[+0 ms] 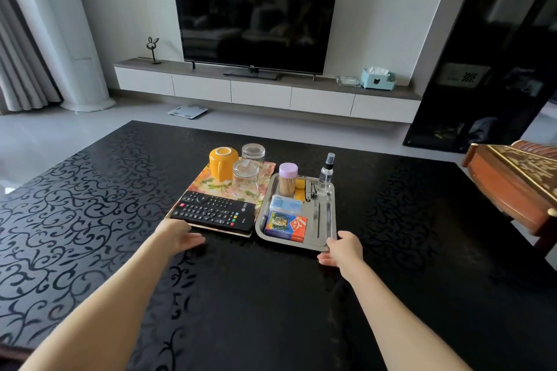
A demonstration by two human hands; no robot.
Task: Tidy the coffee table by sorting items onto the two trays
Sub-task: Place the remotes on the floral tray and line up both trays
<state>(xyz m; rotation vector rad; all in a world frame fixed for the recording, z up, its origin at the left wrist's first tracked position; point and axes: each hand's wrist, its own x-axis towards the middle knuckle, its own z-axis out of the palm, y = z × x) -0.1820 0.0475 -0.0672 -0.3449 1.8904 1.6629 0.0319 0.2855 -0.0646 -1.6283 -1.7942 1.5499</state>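
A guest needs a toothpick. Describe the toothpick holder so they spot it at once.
On the black coffee table sit two trays side by side; look in the steel tray on the right. The toothpick holder stands upright in its far left corner, the only container with a lilac lid.

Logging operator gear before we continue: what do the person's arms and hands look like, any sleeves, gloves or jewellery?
Nothing worn shows. The left hand and right hand are bare, no gloves, rings or watch that I can make out. Both forearms are uncovered to the frame's bottom edge; no sleeve is in view.
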